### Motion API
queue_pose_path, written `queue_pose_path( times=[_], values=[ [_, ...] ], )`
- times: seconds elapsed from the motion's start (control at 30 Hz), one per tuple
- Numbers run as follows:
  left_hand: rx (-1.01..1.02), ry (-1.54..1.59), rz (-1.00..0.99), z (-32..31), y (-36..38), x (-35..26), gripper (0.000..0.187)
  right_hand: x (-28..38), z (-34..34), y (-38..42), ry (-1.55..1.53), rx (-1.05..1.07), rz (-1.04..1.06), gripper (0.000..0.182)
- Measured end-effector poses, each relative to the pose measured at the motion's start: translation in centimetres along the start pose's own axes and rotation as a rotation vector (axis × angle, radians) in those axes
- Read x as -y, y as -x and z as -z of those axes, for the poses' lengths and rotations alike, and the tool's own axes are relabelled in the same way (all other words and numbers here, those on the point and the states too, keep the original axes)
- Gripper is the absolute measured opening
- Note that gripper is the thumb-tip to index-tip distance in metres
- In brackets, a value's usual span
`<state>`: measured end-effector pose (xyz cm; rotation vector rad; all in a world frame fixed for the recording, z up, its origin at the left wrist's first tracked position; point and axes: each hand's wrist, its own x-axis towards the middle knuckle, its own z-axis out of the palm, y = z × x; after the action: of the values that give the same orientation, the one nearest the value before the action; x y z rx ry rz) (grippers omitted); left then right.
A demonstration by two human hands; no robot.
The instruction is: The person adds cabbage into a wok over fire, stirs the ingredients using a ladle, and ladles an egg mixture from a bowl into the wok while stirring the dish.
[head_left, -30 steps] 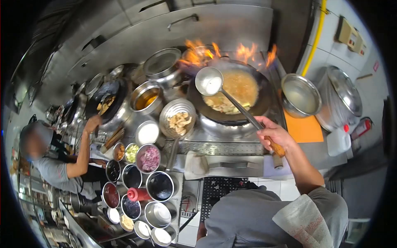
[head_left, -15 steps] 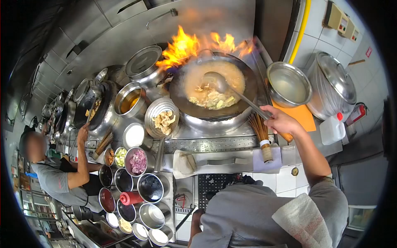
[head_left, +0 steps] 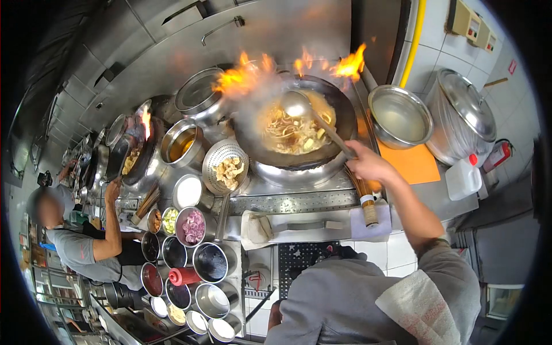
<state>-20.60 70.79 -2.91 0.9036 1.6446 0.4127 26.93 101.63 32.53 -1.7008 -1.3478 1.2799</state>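
My right hand [head_left: 368, 163] is wrapped round the handle of a long steel ladle [head_left: 296, 104], whose bowl lies at the broth's far side in the big black wok [head_left: 347, 118]. Brown noodles [head_left: 283, 127] and pale pieces show in the steaming liquid. Flames rise behind the wok's far rim. Below my right hand stands a bamboo wok brush [head_left: 368, 210] on a folded cloth. Of my left arm only a sliver [head_left: 275, 314] appears at my side; its fingers are hidden. A perforated strainer [head_left: 226, 163] holding pale meat pieces rests left of the wok.
Right of the wok, a steel bowl of cloudy liquid [head_left: 399, 117] sits near a lidded pot [head_left: 467, 109] and a white jug [head_left: 463, 177]. Several ingredient tins surround a red squeeze bottle [head_left: 183, 276] at left. Beyond, a co-worker [head_left: 86, 241] works another wok [head_left: 133, 158].
My right hand and the ladle have moved forward and left. Noodles now show in the broth, with more steam at left. The flames have shifted, and one now rises at the co-worker's wok.
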Motion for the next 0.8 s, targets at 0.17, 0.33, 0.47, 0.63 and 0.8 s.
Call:
queue_pose_path(
  times=[0.17,0.33,0.47,0.63,0.8],
  values=[
    [-0.008,0.005,-0.008,0.6,0.3,0.5,0.031,-1.5,0.3,0.8,-0.086,0.08,-0.026,0.062],
    [-0.009,-0.002,-0.013,0.7,0.4,1.3,0.031,-0.9,1.6,2.2,0.104,-0.046,-0.05,0.061],
    [-0.001,-0.019,-0.024,0.8,0.1,1.7,0.031,-0.5,-1.8,-0.2,0.113,-0.059,0.027,0.062],
    [-0.005,-0.013,-0.026,1.1,-0.3,2.2,0.031,-1.6,1.8,3.6,-0.028,0.083,-0.073,0.064],
    [-0.003,-0.022,-0.027,1.1,-0.3,2.9,0.031,-4.3,1.1,3.9,0.485,-0.292,0.224,0.063]
  ],
)
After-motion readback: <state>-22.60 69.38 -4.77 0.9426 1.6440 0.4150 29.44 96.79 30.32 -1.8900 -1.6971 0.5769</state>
